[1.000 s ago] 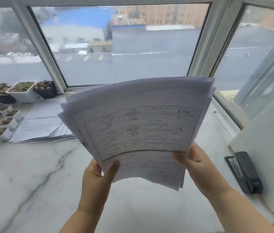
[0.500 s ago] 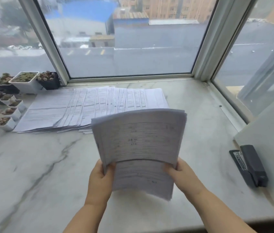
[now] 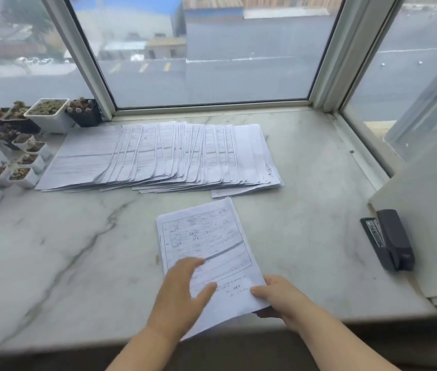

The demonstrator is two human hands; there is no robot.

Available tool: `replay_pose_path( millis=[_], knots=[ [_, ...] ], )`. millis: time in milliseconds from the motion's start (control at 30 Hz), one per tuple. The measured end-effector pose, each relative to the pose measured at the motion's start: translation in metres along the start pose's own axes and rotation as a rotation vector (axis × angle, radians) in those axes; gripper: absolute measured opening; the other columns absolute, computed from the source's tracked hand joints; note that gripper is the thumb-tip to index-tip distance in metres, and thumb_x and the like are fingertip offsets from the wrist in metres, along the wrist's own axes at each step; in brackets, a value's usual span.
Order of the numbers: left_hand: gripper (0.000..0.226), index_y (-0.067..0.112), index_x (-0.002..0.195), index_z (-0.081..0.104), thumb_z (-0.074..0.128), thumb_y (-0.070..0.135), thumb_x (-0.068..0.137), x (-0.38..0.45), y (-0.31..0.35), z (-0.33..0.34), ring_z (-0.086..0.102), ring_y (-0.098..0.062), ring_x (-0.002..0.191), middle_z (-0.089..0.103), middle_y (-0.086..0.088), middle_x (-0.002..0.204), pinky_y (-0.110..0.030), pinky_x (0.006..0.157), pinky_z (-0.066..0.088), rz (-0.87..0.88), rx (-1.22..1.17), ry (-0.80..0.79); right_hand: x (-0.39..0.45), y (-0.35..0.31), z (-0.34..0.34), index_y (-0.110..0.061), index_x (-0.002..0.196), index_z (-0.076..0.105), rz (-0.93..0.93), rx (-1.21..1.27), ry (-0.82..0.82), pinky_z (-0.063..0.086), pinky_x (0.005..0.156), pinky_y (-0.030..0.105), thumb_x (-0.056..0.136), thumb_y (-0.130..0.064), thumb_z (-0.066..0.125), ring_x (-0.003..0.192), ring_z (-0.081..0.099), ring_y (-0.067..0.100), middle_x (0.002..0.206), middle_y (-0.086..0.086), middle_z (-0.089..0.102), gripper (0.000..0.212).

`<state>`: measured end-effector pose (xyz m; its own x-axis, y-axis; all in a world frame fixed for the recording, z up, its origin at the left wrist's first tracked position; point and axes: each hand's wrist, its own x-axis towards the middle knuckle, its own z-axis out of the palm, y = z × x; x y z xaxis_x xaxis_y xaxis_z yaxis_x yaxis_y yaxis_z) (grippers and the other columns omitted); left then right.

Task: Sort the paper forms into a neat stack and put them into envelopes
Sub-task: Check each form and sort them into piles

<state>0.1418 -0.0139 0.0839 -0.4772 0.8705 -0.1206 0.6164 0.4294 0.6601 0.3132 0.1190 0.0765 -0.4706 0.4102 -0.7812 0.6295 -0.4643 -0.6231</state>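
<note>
Marble table [image 3: 51, 263], head view: I see one squared stack of forms [image 3: 206, 253] lying flat near the front edge. My left hand [image 3: 182, 298] rests open and flat on it; my right hand [image 3: 279, 295] pinches its lower right corner. Behind, well apart, the fanned forms [image 3: 158, 156] remain unsorted. No envelope is visible, so I judge the task barely begun.

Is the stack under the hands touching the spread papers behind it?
Apart. The head view shows bare marble between the stack and the spread papers.
</note>
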Motion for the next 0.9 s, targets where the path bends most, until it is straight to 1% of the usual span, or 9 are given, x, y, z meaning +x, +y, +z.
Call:
replay_pose_path(
  millis=[67, 133, 200, 300, 400, 467, 533, 667, 900],
  knots=[
    [0.048, 0.032, 0.121, 0.054, 0.066, 0.051, 0.079, -0.015, 0.008, 0.03, 0.036, 0.009, 0.113, 0.043, 0.029, 0.117, 0.002, 0.094, 0.018, 0.071, 0.01, -0.217, 0.007, 0.006, 0.002, -0.011, 0.104, 0.069, 0.004, -0.031, 0.039, 0.056, 0.07, 0.034, 0.093, -0.006, 0.045, 0.073, 0.064, 0.02, 0.09, 0.006, 0.073, 0.027],
    [0.038, 0.035, 0.111, 0.058, 0.065, 0.054, 0.079, -0.022, 0.008, 0.056, 0.043, 0.008, 0.109, 0.05, 0.029, 0.112, -0.001, 0.091, 0.027, 0.028, -0.089, -0.252, 0.01, 0.009, 0.0, -0.015, 0.108, 0.069, -0.07, 0.063, 0.031, 0.056, 0.088, 0.04, 0.1, -0.02, 0.043, 0.089, 0.069, 0.022, 0.103, 0.005, 0.074, 0.028],
    [0.02, 0.03, 0.099, 0.065, 0.063, 0.044, 0.086, -0.019, 0.012, 0.066, 0.056, -0.001, 0.102, 0.063, 0.02, 0.103, -0.009, 0.087, 0.038, -0.22, -0.388, -0.197, 0.015, 0.013, -0.003, -0.02, 0.116, 0.068, -0.153, 0.218, -0.052, 0.052, 0.096, 0.039, 0.105, -0.03, 0.032, 0.101, 0.068, 0.019, 0.113, -0.003, 0.072, 0.039],
    [0.034, 0.019, 0.097, 0.071, 0.056, 0.048, 0.089, -0.005, 0.009, 0.069, 0.066, -0.017, 0.098, 0.073, 0.002, 0.096, -0.032, 0.091, 0.05, -0.487, -0.777, -0.208, 0.023, 0.026, 0.004, -0.026, 0.122, 0.065, -0.296, 0.121, -0.04, 0.047, 0.103, 0.033, 0.101, -0.019, 0.048, 0.114, 0.063, 0.013, 0.124, -0.005, 0.066, 0.028],
    [0.05, 0.007, 0.097, 0.071, 0.062, 0.052, 0.078, 0.005, -0.002, 0.065, 0.065, -0.036, 0.099, 0.072, -0.017, 0.098, -0.05, 0.094, 0.05, -0.477, -0.821, -0.256, 0.033, 0.042, 0.022, -0.031, 0.119, 0.063, -0.414, 0.037, 0.025, 0.048, 0.096, 0.019, 0.089, -0.005, 0.065, 0.115, 0.06, 0.005, 0.131, -0.003, 0.059, 0.039],
    [0.036, 0.001, 0.096, 0.07, 0.06, 0.034, 0.088, 0.01, -0.01, 0.064, 0.063, -0.043, 0.1, 0.07, -0.023, 0.097, -0.055, 0.094, 0.048, -0.476, -0.814, -0.27, 0.039, 0.047, 0.032, -0.032, 0.121, 0.059, -0.472, 0.029, 0.077, 0.051, 0.089, 0.019, 0.084, -0.005, 0.07, 0.109, 0.062, 0.004, 0.127, -0.005, 0.059, 0.047],
    [0.024, 0.003, 0.099, 0.072, 0.052, 0.018, 0.097, 0.014, -0.018, 0.066, 0.066, -0.039, 0.098, 0.072, -0.019, 0.097, -0.05, 0.092, 0.051, -0.481, -0.842, -0.308, 0.046, 0.052, 0.037, -0.032, 0.118, 0.056, -0.509, 0.023, 0.16, 0.054, 0.085, 0.023, 0.079, -0.008, 0.075, 0.102, 0.065, 0.007, 0.119, -0.006, 0.063, 0.049],
    [0.026, -0.001, 0.102, 0.069, 0.05, 0.016, 0.098, 0.018, -0.025, 0.068, 0.068, -0.03, 0.093, 0.072, -0.018, 0.098, -0.042, 0.088, 0.053, -0.488, -0.895, -0.338, 0.057, 0.056, 0.038, -0.021, 0.107, 0.065, -0.545, 0.101, 0.214, 0.053, 0.082, 0.022, 0.084, -0.002, 0.071, 0.095, 0.069, 0.009, 0.105, -0.004, 0.073, 0.031],
    [0.04, -0.009, 0.097, 0.063, 0.06, 0.03, 0.091, 0.018, -0.029, 0.078, 0.064, -0.028, 0.088, 0.068, -0.027, 0.1, -0.054, 0.091, 0.048, -0.465, -0.96, -0.224, 0.059, 0.049, 0.021, -0.009, 0.121, 0.061, -0.362, 0.282, 0.105, 0.054, 0.083, 0.029, 0.095, -0.025, 0.059, 0.103, 0.068, 0.022, 0.11, 0.007, 0.073, 0.03]
  ],
)
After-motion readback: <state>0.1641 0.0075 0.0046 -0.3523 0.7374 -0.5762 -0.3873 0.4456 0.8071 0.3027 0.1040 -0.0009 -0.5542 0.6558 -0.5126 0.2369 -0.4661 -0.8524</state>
